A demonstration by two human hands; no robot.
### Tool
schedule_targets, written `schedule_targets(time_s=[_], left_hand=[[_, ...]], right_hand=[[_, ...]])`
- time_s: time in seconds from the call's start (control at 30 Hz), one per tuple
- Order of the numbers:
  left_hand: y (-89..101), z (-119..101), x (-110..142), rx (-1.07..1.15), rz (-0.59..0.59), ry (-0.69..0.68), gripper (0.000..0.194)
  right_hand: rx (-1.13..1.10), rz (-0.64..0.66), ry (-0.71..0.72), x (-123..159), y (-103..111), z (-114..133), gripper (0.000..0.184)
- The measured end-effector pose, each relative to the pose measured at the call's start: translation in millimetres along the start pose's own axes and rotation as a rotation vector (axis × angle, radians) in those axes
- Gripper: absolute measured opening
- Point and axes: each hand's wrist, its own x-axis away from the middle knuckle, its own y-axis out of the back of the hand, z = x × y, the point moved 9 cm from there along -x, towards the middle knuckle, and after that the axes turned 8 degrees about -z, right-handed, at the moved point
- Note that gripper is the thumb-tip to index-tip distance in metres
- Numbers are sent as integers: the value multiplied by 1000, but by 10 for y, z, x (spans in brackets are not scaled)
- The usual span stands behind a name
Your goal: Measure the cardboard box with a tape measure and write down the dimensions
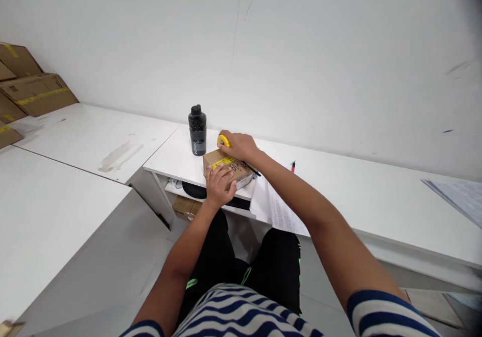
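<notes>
A small cardboard box [241, 172] sits at the front edge of the white desk, with a yellow tape strip and dark handwriting on top. My left hand [219, 184] lies against its near left side, fingers spread over the top edge. At the box's far side, my right hand [241, 146] is closed around what looks like a roll of yellow tape [223, 140]. Under my right wrist a dark pen-like stick [253, 169] shows; whether the hand holds it, I cannot tell. A dark water bottle [198, 131] stands upright just left of the box.
Printed papers [282, 209] overhang the desk edge to the right of the box, with a red-and-black pen [293, 166] behind them. More sheets [457, 199] lie far right. Taped cartons [39, 94] are stacked at left. A shelf below holds a brown box [184, 207].
</notes>
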Motion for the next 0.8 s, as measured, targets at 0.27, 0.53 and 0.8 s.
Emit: schedule_targets(time_s=[0.27,0.53,0.8], left_hand=[[-140,118,84,53,78,125,19],[-112,73,60,17,42,114,17],[-143,121,87,34,74,130,18]], right_hand=[[66,65,82,-79,-22,-16,53],[77,71,86,-78,-14,-17,54],[88,91,60,-171,4,11,50]])
